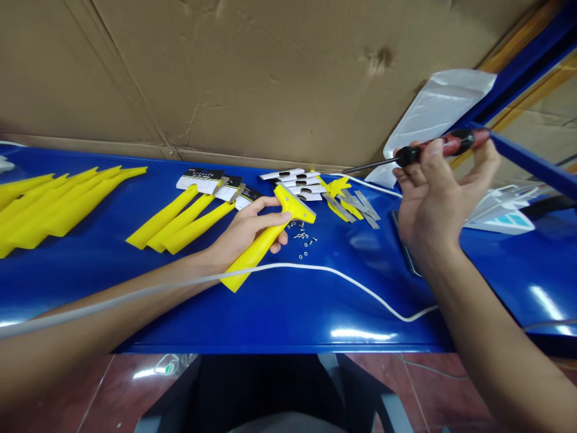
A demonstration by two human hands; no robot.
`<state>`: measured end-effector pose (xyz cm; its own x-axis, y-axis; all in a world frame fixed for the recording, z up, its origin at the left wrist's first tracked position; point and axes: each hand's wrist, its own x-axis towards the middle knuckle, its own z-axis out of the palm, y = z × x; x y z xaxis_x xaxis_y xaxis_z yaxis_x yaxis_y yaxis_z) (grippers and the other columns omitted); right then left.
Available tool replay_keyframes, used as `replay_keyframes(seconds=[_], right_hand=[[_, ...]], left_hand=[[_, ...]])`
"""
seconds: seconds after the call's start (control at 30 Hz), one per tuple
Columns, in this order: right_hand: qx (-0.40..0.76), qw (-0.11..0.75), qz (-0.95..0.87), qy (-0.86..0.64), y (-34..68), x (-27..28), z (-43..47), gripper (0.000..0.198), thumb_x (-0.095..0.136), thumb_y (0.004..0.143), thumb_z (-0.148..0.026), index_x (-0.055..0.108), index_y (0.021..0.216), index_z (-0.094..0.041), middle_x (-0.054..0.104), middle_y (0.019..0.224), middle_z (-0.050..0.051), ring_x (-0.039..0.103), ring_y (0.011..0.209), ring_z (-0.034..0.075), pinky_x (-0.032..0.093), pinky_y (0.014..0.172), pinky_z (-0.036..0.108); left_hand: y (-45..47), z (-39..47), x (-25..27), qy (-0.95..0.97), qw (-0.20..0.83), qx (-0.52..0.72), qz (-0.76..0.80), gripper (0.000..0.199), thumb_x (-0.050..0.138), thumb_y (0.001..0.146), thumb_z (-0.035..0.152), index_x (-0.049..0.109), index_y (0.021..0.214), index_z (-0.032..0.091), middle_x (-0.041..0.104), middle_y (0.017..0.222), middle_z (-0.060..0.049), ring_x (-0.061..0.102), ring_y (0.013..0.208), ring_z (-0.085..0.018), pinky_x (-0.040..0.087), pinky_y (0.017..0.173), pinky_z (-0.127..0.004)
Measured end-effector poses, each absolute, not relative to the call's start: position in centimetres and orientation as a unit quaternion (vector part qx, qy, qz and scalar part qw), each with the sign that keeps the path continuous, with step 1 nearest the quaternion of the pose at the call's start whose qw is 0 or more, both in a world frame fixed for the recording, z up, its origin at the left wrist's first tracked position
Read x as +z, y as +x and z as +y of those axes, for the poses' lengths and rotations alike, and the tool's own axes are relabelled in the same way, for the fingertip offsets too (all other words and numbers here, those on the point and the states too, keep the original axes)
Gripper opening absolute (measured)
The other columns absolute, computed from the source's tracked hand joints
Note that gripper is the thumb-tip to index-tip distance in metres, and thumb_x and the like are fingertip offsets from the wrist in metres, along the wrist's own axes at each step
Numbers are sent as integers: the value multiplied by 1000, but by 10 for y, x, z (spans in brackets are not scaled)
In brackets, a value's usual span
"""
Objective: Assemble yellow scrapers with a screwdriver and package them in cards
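My left hand (255, 225) is closed round the neck of a yellow scraper (261, 246), whose wide head points up and to the right with a metal blade edge and screws showing. Raised at the right, my right hand (435, 198) grips a screwdriver (455, 143) by its red and black handle; the shaft points left, away from the scraper. Small screws and nuts (304, 236) lie loose on the blue table just right of my left hand. Behind them are loose metal blades (367, 207) and yellow head pieces (336, 189).
Several yellow handles (67, 204) lie at the far left. Scrapers with card sleeves (187, 216) rest nearer the middle, and folded cards (295, 180) lie at the back. A white cable (333, 270) crosses the blue table (288, 325). A phone (408, 252) lies beneath my right hand.
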<state>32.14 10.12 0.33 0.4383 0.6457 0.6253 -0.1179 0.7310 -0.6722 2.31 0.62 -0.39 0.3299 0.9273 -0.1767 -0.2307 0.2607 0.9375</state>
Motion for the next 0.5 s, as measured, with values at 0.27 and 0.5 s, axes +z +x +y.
replay_keyframes(seconds=[0.27, 0.5], right_hand=[[202, 817, -466, -272, 326, 12, 99, 68, 84, 80, -44, 39, 131, -37, 74, 105, -1, 80, 98, 24, 61, 82, 42], [209, 811, -482, -258, 322, 11, 97, 66, 83, 81, -35, 41, 132, -40, 71, 106, -2, 78, 100, 23, 61, 81, 43]], left_hand=[[22, 9, -10, 433, 692, 421, 396, 45, 86, 91, 34, 61, 127, 22, 71, 75, -2, 64, 60, -16, 42, 56, -26], [26, 3, 2, 417, 691, 426, 408, 34, 87, 87, 30, 70, 116, 22, 69, 72, -3, 64, 59, -17, 39, 57, -26]])
